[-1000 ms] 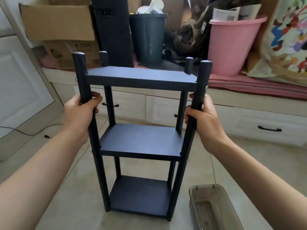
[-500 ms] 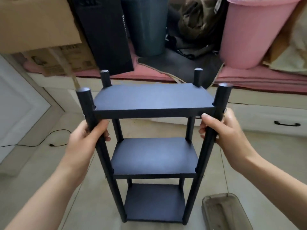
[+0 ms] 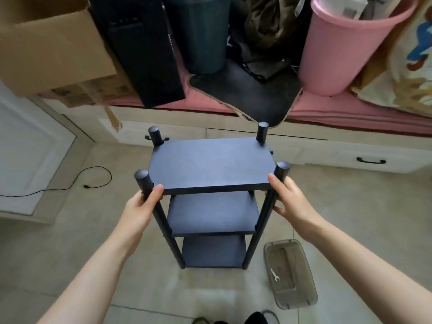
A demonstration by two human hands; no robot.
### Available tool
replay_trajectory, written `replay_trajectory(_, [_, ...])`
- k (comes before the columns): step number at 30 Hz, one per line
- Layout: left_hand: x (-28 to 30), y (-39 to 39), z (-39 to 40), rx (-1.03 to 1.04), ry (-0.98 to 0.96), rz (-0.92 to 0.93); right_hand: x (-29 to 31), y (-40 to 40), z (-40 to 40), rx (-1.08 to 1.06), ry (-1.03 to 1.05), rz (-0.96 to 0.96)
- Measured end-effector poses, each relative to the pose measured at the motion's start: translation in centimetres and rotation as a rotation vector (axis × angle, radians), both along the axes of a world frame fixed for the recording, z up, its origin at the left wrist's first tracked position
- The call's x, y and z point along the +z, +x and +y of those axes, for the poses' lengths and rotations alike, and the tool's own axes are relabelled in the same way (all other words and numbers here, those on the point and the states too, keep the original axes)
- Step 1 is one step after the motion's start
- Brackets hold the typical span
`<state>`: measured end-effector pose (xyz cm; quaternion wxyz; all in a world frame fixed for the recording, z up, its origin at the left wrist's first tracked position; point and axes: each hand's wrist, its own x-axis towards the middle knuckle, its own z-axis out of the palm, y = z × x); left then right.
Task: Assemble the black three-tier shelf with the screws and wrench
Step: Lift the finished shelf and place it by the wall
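While the shelf (image 3: 211,168) stands upright on the tiled floor (image 3: 350,195) at the centre of my head view, I have a hand on each of its near posts. My left hand (image 3: 140,206), at about 8 o'clock from the top board, curls around the near-left post just under that board, thumb lying along the post toward the board's edge. My right hand (image 3: 289,197), at about 4 o'clock, wraps the near-right post at the same height, thumb up against the board's corner. All three boards sit level between the four posts. At 5 o'clock from the shelf's foot, a clear plastic tray (image 3: 301,293) lies on the floor with a small wrench (image 3: 274,274) inside. Toward 12 o'clock, a pink bucket (image 3: 346,50), a dark bin (image 3: 201,36) and a cardboard box (image 3: 51,47) sit on the bench.
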<state>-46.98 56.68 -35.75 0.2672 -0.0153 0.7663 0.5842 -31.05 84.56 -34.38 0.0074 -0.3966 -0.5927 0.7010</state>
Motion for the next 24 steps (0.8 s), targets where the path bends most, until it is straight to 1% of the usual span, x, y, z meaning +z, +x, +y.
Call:
replay_trajectory(5, [-1.2, 0.1, 0.1, -0.095, -0.139, 0.061, -1.0, 1.0, 0.5, 0.206, 0.184, -0.062])
replay_trajectory(8, [-1.5, 0.1, 0.9, -0.027, -0.266, 0.1, -1.9, 0.9, 0.5, 0.197, 0.258, -0.106])
replay_trajectory(10, [-1.7, 0.2, 1.3, 0.019, -0.314, 0.125, -2.5, 0.5, 0.5, 0.168, 0.335, -0.139])
replay_trajectory(13, [-1.5, 0.3, 1.6, 0.061, -0.295, 0.148, -2.6, 0.1, 0.5, 0.149, 0.385, -0.15])
replay_trajectory(18, [1.3, 1.4, 1.3, 0.061, -0.245, 0.119, 0.2, 0.5, -0.2, 0.156, 0.355, -0.126])
replay_trajectory(21, [4.8, 1.8, 0.2, 0.059, -0.231, 0.121, 3.4, 1.0, -0.7, 0.143, 0.327, -0.087])
replay_trajectory(24, [9.7, 2.3, -1.2, 0.105, -0.172, 0.089, 8.2, 1.7, -1.1, 0.094, 0.298, -0.059])
